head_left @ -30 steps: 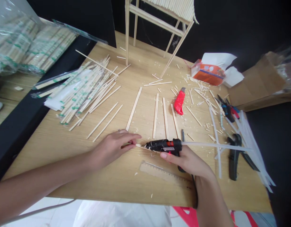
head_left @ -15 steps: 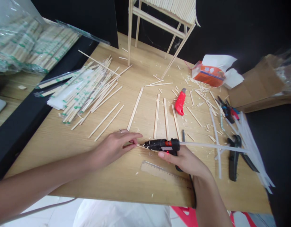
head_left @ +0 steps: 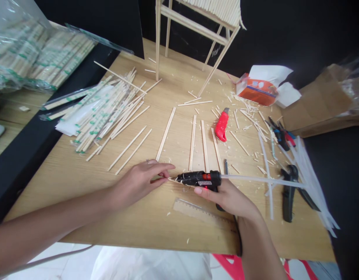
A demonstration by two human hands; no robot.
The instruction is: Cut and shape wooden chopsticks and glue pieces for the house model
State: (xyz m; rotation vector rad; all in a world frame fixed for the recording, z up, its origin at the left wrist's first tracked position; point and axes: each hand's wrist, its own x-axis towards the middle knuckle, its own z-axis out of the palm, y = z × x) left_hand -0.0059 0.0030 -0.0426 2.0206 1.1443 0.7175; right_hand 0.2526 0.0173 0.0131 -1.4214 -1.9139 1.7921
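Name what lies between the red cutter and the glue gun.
In the head view, pale wooden sticks lie between the red cutter and the glue gun.

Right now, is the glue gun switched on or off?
On, it appears: a red light glows on the glue gun, beside the thumb of the right hand.

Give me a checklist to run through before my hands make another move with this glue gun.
1. Wooden stick held: ok, the left hand pinches its end.
2. Glue gun held: ok, the right hand has its grip around the handle.
3. Power: ok, by the look of it; a red light is lit.
4. Glue stick loaded: ok, its long tail sticks out of the back.
5. Fingertips well away from the nozzle: not ok, the left ones are close to it.
6. Nozzle hot enough: cannot tell, heat does not show.
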